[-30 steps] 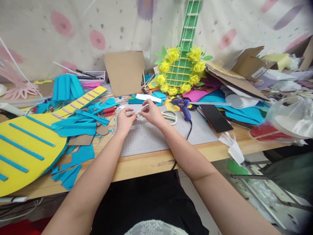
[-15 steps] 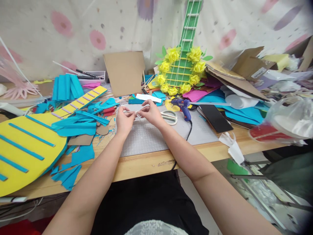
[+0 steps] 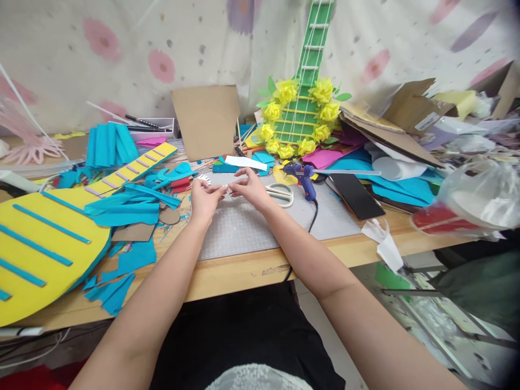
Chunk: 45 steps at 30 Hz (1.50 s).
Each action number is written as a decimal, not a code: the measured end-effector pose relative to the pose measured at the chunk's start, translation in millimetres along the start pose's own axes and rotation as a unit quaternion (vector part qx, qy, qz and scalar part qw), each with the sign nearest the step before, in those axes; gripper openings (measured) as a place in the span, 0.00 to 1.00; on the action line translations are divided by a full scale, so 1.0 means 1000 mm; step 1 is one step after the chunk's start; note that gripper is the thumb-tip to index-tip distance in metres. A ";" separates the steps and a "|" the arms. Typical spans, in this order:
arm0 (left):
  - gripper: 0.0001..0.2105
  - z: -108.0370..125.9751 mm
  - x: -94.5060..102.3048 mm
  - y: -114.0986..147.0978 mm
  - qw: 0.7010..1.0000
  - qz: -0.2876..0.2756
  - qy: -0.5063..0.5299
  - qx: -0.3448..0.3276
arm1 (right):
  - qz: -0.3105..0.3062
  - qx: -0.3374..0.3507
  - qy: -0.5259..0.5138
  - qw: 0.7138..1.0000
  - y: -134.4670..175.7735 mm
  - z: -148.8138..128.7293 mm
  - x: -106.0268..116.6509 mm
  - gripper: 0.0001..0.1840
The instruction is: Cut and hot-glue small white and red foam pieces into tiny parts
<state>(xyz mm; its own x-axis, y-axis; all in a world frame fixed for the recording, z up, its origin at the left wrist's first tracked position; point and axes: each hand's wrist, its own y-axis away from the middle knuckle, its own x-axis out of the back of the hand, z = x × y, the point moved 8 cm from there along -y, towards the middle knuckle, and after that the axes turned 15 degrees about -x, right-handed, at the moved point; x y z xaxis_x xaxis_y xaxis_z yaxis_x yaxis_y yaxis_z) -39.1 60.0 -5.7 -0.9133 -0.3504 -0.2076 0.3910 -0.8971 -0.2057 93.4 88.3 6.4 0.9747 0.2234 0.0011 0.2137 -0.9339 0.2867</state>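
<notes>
My left hand (image 3: 204, 201) and my right hand (image 3: 248, 188) meet above the grey cutting mat (image 3: 239, 233), fingertips pinched close together. Between them is a thin white strip (image 3: 227, 188), mostly hidden by the fingers. A white fringed edge (image 3: 204, 177) shows just behind my left hand; whether it belongs to the same strip I cannot tell. Scissors with pale handles (image 3: 281, 194) lie right of my right hand. Beyond them rests a blue glue gun (image 3: 304, 179) with a clear glue stick in it. A white paper piece (image 3: 244, 163) lies behind my hands.
A yellow guitar shape (image 3: 44, 238) with blue strips fills the left, beside blue paper scraps (image 3: 125, 211). At the back stands a green guitar (image 3: 298, 116) with yellow paper flowers, near a cardboard sheet (image 3: 207, 122). A phone (image 3: 355, 195) and a bagged red-and-white container (image 3: 455, 211) are right.
My fingers have shifted slightly at the strip, and the white fringed edge now shows more clearly behind my left hand. The view has moved very slightly; the other things stay put.
</notes>
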 end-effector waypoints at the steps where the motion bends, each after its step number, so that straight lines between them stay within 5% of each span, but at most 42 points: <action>1: 0.23 -0.001 0.001 -0.001 1.000 0.004 0.001 0.001 | -0.004 -0.001 -0.005 1.000 0.000 0.001 0.000 0.15; 7: 0.24 -0.001 0.004 -0.004 1.000 0.023 0.003 -0.013 | -0.047 0.032 0.010 0.998 0.001 0.000 -0.008 0.22; 18: 0.18 -0.002 -0.003 0.005 0.997 0.018 0.057 0.049 | 0.028 0.038 0.011 0.999 -0.006 0.006 0.000 0.21; 30: 0.18 -0.007 0.004 0.003 0.995 0.063 0.051 0.064 | 0.015 -0.007 0.035 0.999 -0.004 0.007 0.002 0.24; 36: 0.18 -0.012 0.015 -0.005 0.990 0.104 0.071 0.070 | 0.000 0.017 0.286 0.958 0.026 -0.024 0.051 0.14; 42: 0.18 -0.011 0.017 -0.007 0.989 0.114 0.075 0.061 | -0.001 -0.120 0.418 0.900 0.072 -0.004 0.148 0.19; 45: 0.19 -0.010 0.017 -0.008 0.989 0.115 0.081 0.049 | 0.141 -0.097 0.417 0.893 0.079 -0.003 0.197 0.22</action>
<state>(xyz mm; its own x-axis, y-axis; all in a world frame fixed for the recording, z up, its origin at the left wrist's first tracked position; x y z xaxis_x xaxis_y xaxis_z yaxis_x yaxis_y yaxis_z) -56.7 63.6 -16.8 -0.7674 -0.5081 -0.3910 0.5669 -0.8226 -0.0437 302.2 60.0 32.3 0.5837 0.1931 0.7887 -0.1260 -0.9380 0.3230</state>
